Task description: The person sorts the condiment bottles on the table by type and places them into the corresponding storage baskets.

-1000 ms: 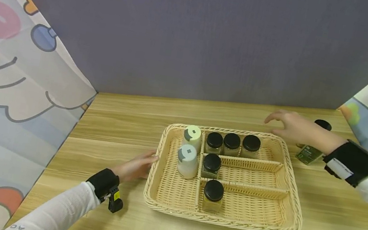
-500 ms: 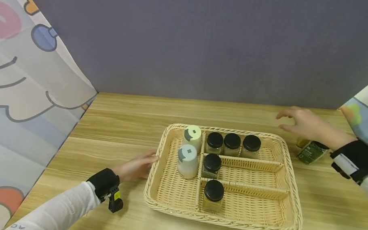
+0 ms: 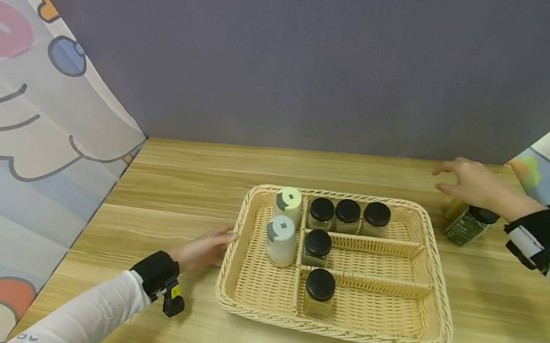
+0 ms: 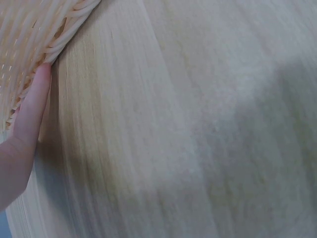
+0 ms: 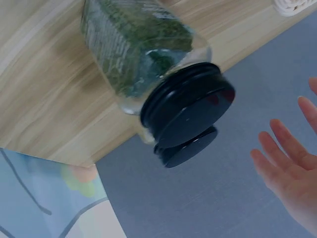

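My left hand (image 3: 203, 249) touches the outer left side of a wicker basket (image 3: 330, 329) with divided compartments. A straight finger (image 4: 35, 101) lies along the basket's woven wall (image 4: 74, 22) in the left wrist view. Over the table beyond the basket's right back corner, my right hand (image 3: 477, 184) holds nothing, its fingers spread and slightly bent. Under that wrist stands a black-lidded jar of green dried herbs (image 3: 466, 226), seen close in the right wrist view as a clear herb jar (image 5: 143, 47). Behind it is a second jar with a black lid (image 5: 190, 147), mostly hidden by my right hand.
Two white-bodied shakers (image 3: 281, 243) stand in the basket's left compartment. Three black-lidded jars (image 3: 347, 214) line the back right compartment, one jar (image 3: 317, 247) is in the middle and another jar (image 3: 318, 292) in front. A grey panel (image 3: 296, 52) rises behind the table.
My right hand has moved right and slightly back, away from the basket and over the two jars, uncovering the herb jar's front. My left hand and the basket have stayed put.
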Tool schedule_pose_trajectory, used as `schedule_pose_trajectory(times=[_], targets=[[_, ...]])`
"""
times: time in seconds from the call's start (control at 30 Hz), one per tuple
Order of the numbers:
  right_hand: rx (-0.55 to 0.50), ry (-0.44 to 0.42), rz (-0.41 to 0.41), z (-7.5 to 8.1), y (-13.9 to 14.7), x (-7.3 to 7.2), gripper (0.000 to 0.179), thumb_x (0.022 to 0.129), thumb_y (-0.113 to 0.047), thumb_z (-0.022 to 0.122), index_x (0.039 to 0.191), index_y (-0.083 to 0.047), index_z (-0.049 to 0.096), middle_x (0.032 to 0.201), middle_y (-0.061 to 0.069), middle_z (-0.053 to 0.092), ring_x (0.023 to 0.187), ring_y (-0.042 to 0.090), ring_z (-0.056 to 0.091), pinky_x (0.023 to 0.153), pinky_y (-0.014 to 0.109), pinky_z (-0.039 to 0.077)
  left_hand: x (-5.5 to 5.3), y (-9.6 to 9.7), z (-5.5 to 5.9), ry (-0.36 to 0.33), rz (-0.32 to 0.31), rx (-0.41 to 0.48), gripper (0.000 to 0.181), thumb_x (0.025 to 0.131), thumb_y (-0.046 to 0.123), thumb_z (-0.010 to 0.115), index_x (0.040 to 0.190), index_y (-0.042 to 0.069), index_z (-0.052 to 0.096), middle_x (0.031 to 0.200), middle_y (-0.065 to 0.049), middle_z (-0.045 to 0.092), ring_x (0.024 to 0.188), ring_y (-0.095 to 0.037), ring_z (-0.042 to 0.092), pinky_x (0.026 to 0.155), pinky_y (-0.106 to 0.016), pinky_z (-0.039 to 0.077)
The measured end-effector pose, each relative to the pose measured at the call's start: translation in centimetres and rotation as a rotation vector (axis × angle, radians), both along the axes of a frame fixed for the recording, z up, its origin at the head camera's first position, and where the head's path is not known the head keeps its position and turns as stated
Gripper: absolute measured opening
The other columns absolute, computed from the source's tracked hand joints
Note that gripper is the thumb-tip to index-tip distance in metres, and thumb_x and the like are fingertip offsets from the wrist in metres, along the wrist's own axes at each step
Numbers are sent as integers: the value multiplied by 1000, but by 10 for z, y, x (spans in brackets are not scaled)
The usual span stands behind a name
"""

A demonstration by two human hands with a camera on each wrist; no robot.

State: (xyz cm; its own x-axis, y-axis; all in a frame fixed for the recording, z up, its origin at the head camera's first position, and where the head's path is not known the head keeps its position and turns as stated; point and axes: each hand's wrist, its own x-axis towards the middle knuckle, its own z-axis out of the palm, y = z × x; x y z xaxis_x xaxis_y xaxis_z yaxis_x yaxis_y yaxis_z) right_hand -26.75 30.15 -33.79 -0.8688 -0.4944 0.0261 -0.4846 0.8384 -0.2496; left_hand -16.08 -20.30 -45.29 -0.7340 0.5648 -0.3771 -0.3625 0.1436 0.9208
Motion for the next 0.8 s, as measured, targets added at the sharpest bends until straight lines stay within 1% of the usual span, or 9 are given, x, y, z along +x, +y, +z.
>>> schedule_pose_trajectory(times=[0.13,0.27,0.4,0.53,0.6,0.73,0.8], targets=[[13,-8,-18,-2,6,-2,29,81,-13,59,105,4,54,102,35,50,89,44,49,70,55,45,0,0,-1,2,8,-8,46,97,27,30,138,18,12,144,-18,19,128,-32,20,95,-62,30],[23,-21,-35,-5,14,-4,31,82,-13,58,106,6,53,102,37,48,87,45,49,69,55,45,1,0,-1,2,13,-4,46,97,27,30,138,18,11,143,-19,20,127,-32,21,95,-61,30],[18,-16,-49,-8,20,-5,32,81,-13,58,105,8,52,101,38,48,87,46,49,70,57,44,1,1,-1,-5,15,5,46,97,27,31,138,17,12,143,-20,21,127,-32,22,95,-61,31],[36,-10,-63,-12,24,-7,33,80,-12,59,104,9,51,97,36,50,81,39,51,67,54,45,0,2,-1,-4,19,0,49,96,30,34,137,15,14,141,-21,24,125,-33,25,94,-60,33],[53,-4,-63,-13,26,-7,33,80,-12,59,103,10,51,94,35,51,75,35,51,63,52,45,1,3,0,-5,22,-3,50,95,32,35,137,15,15,141,-21,25,125,-33,26,93,-59,34],[68,-2,-70,-15,30,-9,34,79,-12,59,103,11,51,89,32,54,65,27,50,57,46,45,1,3,0,-7,27,0,49,95,31,35,137,15,15,141,-21,24,125,-33,26,93,-59,34],[76,-13,-76,-17,32,-9,34,79,-12,59,103,11,50,88,32,54,64,27,52,57,46,46,1,3,0,-8,27,2,49,95,30,35,137,15,15,142,-21,23,125,-33,25,93,-59,34]])
